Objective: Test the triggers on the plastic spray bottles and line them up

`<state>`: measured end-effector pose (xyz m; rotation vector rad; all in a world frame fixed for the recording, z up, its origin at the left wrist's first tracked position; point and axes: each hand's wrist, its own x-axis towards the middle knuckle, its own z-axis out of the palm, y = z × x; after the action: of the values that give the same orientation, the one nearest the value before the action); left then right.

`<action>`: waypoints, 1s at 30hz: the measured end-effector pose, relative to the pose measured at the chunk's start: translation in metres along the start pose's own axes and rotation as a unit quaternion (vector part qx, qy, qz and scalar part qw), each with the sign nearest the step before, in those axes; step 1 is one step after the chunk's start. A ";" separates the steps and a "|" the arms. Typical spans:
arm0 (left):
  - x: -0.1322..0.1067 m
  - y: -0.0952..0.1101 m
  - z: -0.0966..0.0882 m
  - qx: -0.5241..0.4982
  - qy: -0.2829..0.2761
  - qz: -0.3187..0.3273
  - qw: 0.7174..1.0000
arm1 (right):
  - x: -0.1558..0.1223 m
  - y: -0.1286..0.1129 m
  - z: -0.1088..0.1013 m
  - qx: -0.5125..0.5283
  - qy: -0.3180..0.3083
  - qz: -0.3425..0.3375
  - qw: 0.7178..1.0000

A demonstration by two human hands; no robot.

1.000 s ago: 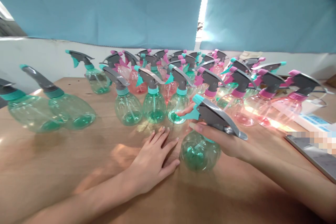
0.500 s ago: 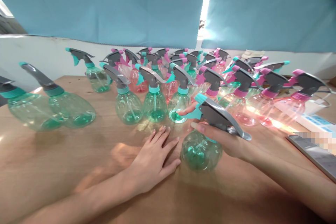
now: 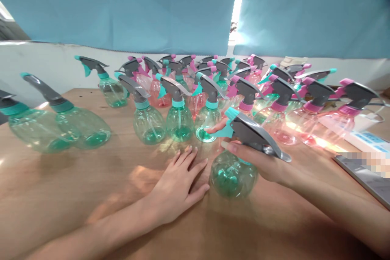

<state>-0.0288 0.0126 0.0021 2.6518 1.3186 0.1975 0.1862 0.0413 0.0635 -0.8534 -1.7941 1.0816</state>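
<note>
My right hand (image 3: 252, 160) is wrapped round the neck of a green spray bottle (image 3: 233, 176) with a grey and teal trigger head. One finger reaches forward by the teal trigger, and the bottle leans slightly with its nozzle pointing left. Just left of it, my left hand (image 3: 183, 180) lies flat on the wooden table (image 3: 91, 195), fingers spread, holding nothing. Beyond the hands stand a green spray bottle (image 3: 179, 124) and another green spray bottle (image 3: 149, 126), both upright. A further green spray bottle (image 3: 208, 120) is partly behind my right fingers.
Several pink spray bottles (image 3: 338, 124) stand at the right, with more pink and green ones crowded behind. Two green spray bottles (image 3: 82, 128) are at the far left. A flat dark-edged device (image 3: 362, 178) lies at the right edge. Blue curtains (image 3: 137, 8) hang behind.
Both hands and the held spray bottle stay almost still. The view has shifted very slightly.
</note>
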 end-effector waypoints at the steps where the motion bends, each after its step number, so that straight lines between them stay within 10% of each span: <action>1: 0.000 0.000 0.000 -0.003 0.003 0.000 1.000 | 0.000 0.000 0.000 -0.001 -0.002 0.001 1.000; 30: -0.008 0.011 -0.005 -0.164 0.069 0.033 0.984 | 0.002 -0.008 0.009 0.055 0.013 -0.054 0.997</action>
<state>-0.0261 0.0006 0.0089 2.4380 1.1212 0.5647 0.1761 0.0371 0.0688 -0.6931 -1.7225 1.0836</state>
